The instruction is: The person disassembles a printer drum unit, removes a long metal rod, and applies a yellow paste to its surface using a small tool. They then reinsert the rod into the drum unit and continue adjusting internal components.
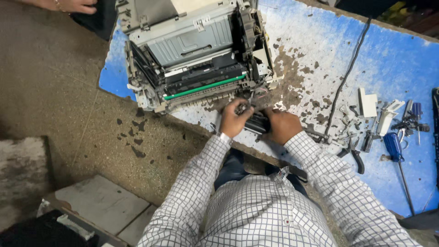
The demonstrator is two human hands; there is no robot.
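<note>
Gripping a black printer part (257, 122) in both hands (235, 120) (281, 126) at the table's (320, 50) near edge — working it loose, needing steady fingers.

Worn blue-painted worktable (393, 64), paint flaking to brown, over rough concrete floor (50, 87) at left; grey slab step (98, 203) near-left. Even light.

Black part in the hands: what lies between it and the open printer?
In the head view, only a short strip of worn blue table separates the black part, held by left hand and right hand, from the printer; thin loose wires hang there.
</note>
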